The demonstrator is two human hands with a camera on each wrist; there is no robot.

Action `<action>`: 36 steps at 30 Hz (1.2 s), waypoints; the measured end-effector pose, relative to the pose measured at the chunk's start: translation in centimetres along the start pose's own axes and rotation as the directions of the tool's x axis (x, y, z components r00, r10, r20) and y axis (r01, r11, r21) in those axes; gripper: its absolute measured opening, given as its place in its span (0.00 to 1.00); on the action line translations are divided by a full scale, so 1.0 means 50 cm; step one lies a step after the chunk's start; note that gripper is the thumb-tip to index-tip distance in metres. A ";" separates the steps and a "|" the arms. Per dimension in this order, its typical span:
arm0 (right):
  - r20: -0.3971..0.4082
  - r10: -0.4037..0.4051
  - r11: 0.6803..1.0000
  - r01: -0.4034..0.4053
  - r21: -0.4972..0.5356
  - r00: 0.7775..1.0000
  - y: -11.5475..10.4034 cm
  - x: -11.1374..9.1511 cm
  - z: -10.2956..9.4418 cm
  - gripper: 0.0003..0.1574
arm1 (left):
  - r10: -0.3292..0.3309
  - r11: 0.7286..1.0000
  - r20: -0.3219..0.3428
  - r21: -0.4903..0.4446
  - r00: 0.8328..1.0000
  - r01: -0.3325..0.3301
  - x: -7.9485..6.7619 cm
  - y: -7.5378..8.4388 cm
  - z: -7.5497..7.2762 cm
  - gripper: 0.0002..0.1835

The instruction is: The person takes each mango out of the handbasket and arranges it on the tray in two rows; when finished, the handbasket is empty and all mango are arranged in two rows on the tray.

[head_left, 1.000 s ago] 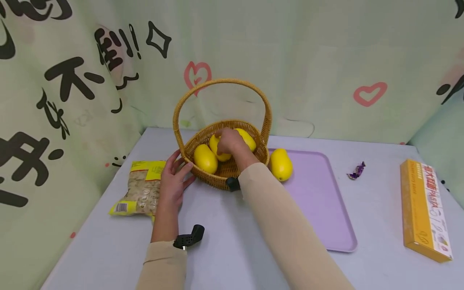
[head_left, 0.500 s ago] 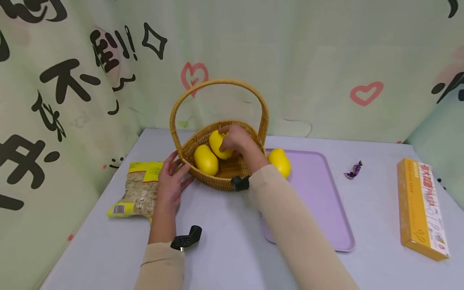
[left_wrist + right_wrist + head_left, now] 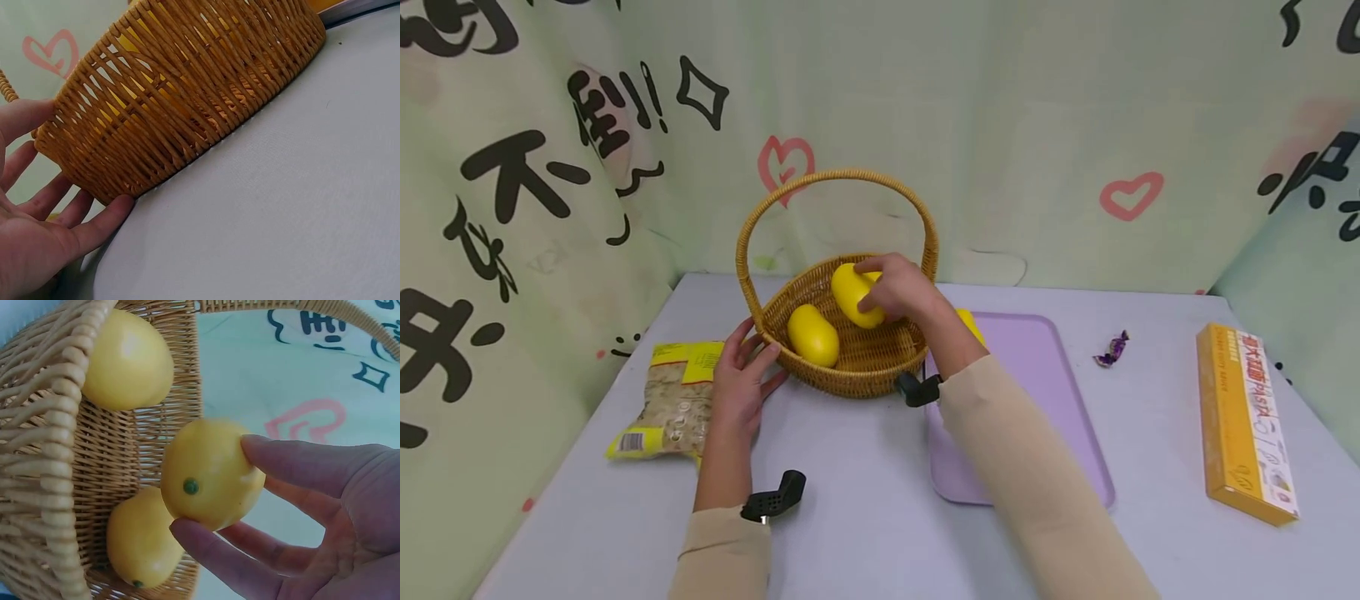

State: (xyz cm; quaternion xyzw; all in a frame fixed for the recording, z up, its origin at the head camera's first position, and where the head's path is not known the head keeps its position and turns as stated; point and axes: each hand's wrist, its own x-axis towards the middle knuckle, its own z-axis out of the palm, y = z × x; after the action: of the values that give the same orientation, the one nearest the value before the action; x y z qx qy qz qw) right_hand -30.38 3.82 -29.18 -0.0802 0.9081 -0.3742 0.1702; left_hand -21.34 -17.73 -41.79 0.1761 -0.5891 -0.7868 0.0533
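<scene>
In the head view a wicker basket [image 3: 857, 383] with a tall arched handle stands at the back of the table. My left hand [image 3: 739, 387] holds its left end; the left wrist view shows the thumb at the rim and the little finger [image 3: 103, 222] low on the side. My right hand [image 3: 910, 290] pinches a yellow lemon [image 3: 852, 296] between thumb and fingers, over the basket's inside. Another lemon [image 3: 812, 335] lies at the left in the basket. A further lemon [image 3: 140, 540] sits there too, hidden by my right hand in the head view.
A purple tray [image 3: 1045, 400] lies right of the basket, with a lemon [image 3: 972, 323] on it mostly covered by my right arm. Farther right are a wrapped candy [image 3: 1111, 348] and a yellow pasta box [image 3: 1247, 421]. A yellow packaged bag [image 3: 673, 400] is beside my left hand.
My right hand has raised the middle lemon slightly and shifted it right within the basket. The rightmost basket lemon has become hidden behind that hand. My left hand stays at the basket.
</scene>
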 end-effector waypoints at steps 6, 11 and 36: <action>-0.007 -0.032 0.999 0.032 0.034 0.999 0.006 -0.030 -0.017 0.41 | 0.003 1.000 -0.006 0.005 1.000 -0.003 0.000 0.001 0.003 0.35; -0.019 -0.039 0.999 0.039 0.026 0.999 0.013 -0.062 -0.045 0.41 | 0.001 1.000 0.003 0.003 1.000 -0.001 0.001 0.002 0.005 0.36; -0.025 -0.030 0.999 0.029 -0.015 0.999 0.094 -0.188 -0.133 0.42 | -0.005 1.000 -0.002 0.029 1.000 0.006 -0.004 0.001 0.003 0.36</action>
State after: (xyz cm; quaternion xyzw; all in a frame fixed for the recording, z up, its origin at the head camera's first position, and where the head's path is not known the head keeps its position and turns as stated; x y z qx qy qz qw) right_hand -24.18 14.05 -25.73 -0.0900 0.9116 -0.3710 0.1526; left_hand -21.18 -17.56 -41.67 0.1794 -0.6001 -0.7780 0.0492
